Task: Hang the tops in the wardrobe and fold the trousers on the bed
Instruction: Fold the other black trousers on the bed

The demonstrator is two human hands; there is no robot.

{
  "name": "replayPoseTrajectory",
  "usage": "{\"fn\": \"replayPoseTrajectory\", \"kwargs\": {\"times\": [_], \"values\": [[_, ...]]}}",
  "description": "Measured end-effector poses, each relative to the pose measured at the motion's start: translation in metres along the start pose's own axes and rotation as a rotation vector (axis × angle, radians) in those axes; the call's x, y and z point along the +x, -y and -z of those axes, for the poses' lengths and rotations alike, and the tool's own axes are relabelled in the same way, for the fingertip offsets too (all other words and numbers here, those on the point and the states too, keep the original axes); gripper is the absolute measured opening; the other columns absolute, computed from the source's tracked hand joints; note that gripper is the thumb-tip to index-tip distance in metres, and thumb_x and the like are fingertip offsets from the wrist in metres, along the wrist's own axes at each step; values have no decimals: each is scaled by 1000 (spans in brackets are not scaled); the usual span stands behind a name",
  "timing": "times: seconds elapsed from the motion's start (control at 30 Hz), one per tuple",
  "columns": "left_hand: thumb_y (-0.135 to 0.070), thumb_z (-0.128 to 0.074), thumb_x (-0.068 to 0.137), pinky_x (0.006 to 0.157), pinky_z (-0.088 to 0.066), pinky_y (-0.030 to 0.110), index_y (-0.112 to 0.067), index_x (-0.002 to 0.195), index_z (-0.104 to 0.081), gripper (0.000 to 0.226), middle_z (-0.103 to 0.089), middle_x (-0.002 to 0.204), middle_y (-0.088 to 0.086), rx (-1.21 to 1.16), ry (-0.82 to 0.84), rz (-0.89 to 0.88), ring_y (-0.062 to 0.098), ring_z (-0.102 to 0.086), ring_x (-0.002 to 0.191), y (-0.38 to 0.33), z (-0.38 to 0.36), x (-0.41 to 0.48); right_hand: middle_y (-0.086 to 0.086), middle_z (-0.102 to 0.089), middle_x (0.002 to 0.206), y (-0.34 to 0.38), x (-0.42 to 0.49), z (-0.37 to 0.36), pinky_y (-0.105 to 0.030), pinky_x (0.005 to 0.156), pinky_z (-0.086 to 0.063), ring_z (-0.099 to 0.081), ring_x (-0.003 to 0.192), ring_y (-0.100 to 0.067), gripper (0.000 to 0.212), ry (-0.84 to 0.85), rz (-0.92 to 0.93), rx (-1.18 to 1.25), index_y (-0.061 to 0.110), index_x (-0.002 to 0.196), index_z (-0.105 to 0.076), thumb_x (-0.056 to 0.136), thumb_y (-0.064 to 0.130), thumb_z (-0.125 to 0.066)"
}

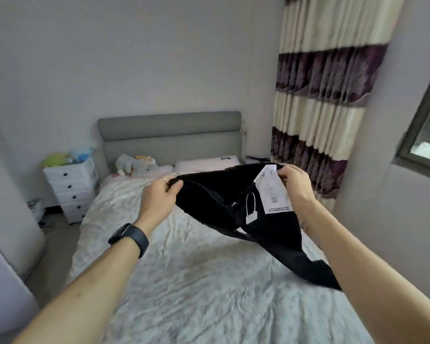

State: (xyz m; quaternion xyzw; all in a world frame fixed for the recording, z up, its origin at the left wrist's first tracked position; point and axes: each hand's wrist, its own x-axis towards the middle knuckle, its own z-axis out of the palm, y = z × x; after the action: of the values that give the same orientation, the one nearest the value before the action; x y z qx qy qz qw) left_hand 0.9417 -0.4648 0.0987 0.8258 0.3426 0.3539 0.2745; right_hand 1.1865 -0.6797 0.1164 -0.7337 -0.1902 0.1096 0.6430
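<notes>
I hold a pair of black trousers (pixel 216 202) in the air above the bed (pixel 184 281). My left hand (pixel 159 194) grips the left end of the waistband. My right hand (pixel 296 182) pinches the right end, next to a white paper tag (pixel 274 192) that hangs inside the waist. The waist gapes open toward me. The legs trail down to the right and reach the bedcover near my right forearm. A black watch sits on my left wrist.
A grey headboard (pixel 169 135), a pink pillow (pixel 206 163) and soft toys (pixel 132 166) are at the bed's far end. A white drawer unit (pixel 71 188) stands at its left. Striped curtains (pixel 320 95) and a window (pixel 427 135) are at the right.
</notes>
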Motion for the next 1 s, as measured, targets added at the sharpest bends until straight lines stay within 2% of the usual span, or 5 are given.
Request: {"fn": "replayPoseTrajectory", "kwargs": {"times": [0.2, 0.53, 0.63, 0.87, 1.0], "values": [[-42, -57, 97, 70, -47, 36, -20, 86, -67, 27, -69, 76, -3, -106, -211, -176, 21, -63, 80, -136, 138, 1, 26, -70, 74, 155, -91, 60, -10, 50, -42, -63, 64, 12, 27, -140, 349, -135, 29, 96, -67, 74, 43, -73], [-41, -62, 88, 52, -52, 28, -12, 86, -73, 31, -73, 80, 9, -130, -350, -243, 16, -61, 57, -286, 295, -124, 4, -62, 79, 265, -228, 133, -35, 66, -43, -57, 84, -23, 53, -440, 544, -334, 22, 72, -59, 81, 75, -57], [-43, -61, 89, 57, -46, 28, -19, 83, -71, 27, -68, 75, -4, -135, -365, -176, 15, -58, 68, -298, 319, -179, 0, -48, 104, 264, -276, 156, -35, 75, -42, -50, 101, -25, 48, -380, 581, -351, 28, 67, -54, 83, 73, -58], [-35, -56, 96, 54, -50, 27, -7, 83, -60, 31, -61, 69, 3, 105, -110, 56, 23, -60, 62, -258, 340, -276, -3, -66, 94, 217, -352, 164, -36, 70, -44, -59, 85, -30, 36, -35, 432, -613, 22, 92, -56, 89, 57, -51], [-21, -57, 98, 60, -51, 30, -7, 96, -60, 15, -63, 78, 11, -186, 71, 358, 23, -62, 66, -203, 304, -341, -10, -61, 106, 158, -396, 143, -34, 77, -45, -56, 93, -33, 41, 107, 244, -718, 11, 119, -59, 93, 43, -55]]}}
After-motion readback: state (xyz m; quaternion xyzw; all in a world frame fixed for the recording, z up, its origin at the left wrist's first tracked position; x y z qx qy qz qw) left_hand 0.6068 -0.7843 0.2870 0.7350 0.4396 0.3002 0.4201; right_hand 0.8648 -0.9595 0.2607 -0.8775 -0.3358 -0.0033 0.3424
